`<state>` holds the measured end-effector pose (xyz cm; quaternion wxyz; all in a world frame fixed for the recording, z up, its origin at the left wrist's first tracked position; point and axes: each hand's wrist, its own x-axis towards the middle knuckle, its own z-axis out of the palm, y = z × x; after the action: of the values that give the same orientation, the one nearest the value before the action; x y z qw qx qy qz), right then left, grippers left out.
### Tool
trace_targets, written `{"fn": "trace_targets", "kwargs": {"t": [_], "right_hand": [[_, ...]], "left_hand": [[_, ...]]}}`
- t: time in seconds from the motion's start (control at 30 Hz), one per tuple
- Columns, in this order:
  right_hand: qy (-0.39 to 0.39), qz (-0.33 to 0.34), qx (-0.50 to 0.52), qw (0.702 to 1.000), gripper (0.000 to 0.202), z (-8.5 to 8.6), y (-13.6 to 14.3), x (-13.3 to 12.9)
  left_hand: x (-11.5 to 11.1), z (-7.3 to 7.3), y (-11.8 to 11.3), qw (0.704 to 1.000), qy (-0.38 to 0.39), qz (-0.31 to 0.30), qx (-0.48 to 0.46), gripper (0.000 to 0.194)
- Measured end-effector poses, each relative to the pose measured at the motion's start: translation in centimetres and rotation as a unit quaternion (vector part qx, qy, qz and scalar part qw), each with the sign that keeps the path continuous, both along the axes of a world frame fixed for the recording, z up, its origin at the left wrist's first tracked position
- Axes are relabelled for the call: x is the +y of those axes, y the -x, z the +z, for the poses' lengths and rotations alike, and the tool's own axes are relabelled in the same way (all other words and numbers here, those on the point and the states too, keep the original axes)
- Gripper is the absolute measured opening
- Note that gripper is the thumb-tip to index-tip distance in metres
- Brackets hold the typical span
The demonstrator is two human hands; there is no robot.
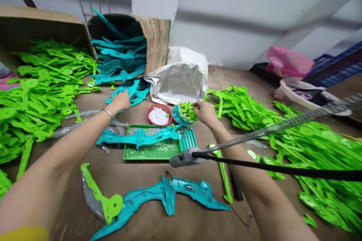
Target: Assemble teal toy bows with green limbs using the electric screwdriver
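Observation:
My left hand [121,100] is closed over the edge of a teal plastic part [137,96] lying in front of the cardboard box. My right hand [206,112] reaches to the rim of a bowl of small green pieces [186,111]; its fingertips are pinched, and what they hold is too small to tell. Nearest me lies a bow-shaped teal plastic body [152,192] with a thin wire along it. A green arm with a round disc [114,206] rests on its left end. Another teal body [141,138] lies across a green perforated tray [152,152].
A red basket [158,115] holds white pieces. Teal parts fill a tipped cardboard box [157,41], beside a white sack [181,77]. Green parts are heaped at left [36,94] and right [316,143]. A grey-tipped hanging tool or cable [186,157] crosses in front of my right forearm.

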<state>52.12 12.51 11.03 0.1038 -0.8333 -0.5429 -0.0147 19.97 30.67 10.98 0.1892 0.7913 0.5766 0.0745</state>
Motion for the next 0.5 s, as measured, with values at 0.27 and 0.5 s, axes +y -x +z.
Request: {"fn": "trace_targets", "kwargs": {"t": [0.27, 0.5], "right_hand": [[0.053, -0.014, -0.078, 0.995, 0.035, -1.6, 1.2, 2.5], [-0.030, 0.036, -0.052, 0.998, 0.027, -2.0, 0.9, 2.3]], "left_hand": [[-2.3, 7.4, 7.0, 0.996, 0.030, -0.031, -0.081, 0.025], [-12.8, 5.6, 9.3, 0.779, 0.260, 0.099, -0.562, 0.006]]}}
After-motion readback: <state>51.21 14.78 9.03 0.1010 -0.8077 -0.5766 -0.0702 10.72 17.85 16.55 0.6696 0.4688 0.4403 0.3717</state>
